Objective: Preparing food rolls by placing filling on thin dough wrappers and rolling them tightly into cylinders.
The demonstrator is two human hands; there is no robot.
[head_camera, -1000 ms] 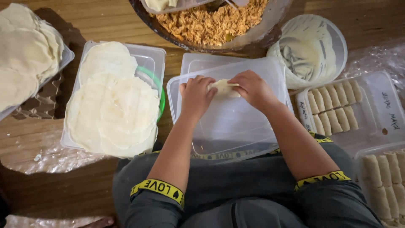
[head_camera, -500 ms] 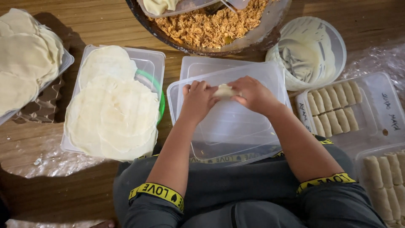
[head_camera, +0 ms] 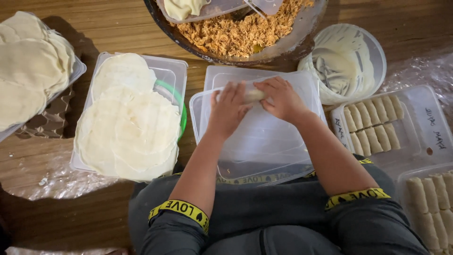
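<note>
While both hands, left (head_camera: 230,109) and right (head_camera: 281,97), pinched the half-rolled wrapper (head_camera: 255,95) on the plastic lid (head_camera: 264,141), rolling seemed underway; finishing called for even pressure.

Pale cream wrappers (head_camera: 127,132) — orange-brown shredded filling (head_camera: 236,33) — yellow-banded grey sleeves (head_camera: 181,210)

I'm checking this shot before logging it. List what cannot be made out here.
Head view only:
- Roll: mostly covered by the left hand and right hand; its ends and seam are hidden.
- Bowl of shredded filling: far side cut off by the top edge.
- Tray of finished rolls, lower right: cut off by the right and bottom edges.
- Wrapper pile, far left: cut off by the left edge.
</note>
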